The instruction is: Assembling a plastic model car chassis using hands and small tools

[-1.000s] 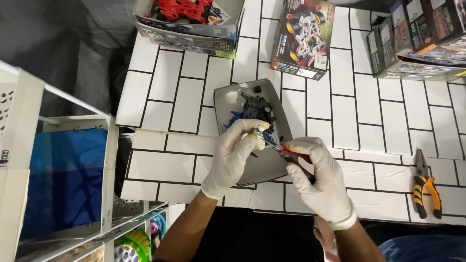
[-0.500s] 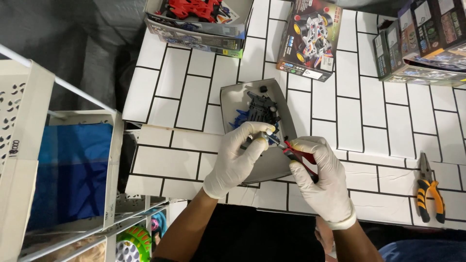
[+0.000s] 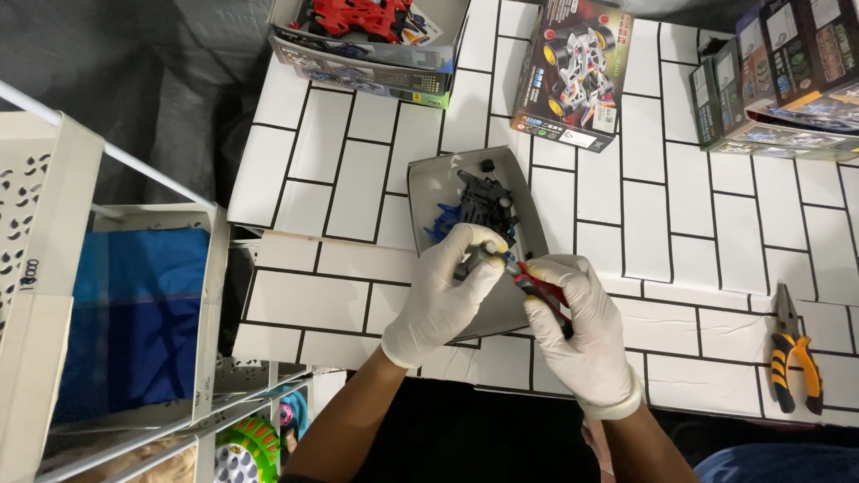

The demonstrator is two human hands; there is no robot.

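Both hands wear white gloves and meet over a grey tray (image 3: 429, 183) on the white tiled tabletop. My left hand (image 3: 446, 291) pinches a small dark part at its fingertips. My right hand (image 3: 582, 333) grips a red-handled tool (image 3: 540, 288) whose tip touches that part. In the tray lie a black toy-car chassis (image 3: 486, 200), blue plastic pieces (image 3: 441, 222) and a small black wheel (image 3: 488, 165).
Pliers with orange and black handles (image 3: 792, 353) lie at the right. Toy-car boxes stand at the back: an open one with a red car (image 3: 358, 27), one upright (image 3: 573, 76), several at the far right (image 3: 787, 80). A white rack with a blue bin (image 3: 125, 322) stands left.
The view has shifted slightly, so the tray and boxes sit lower in the frame. Both hands stay together over the tray, still working the small part with the tool.
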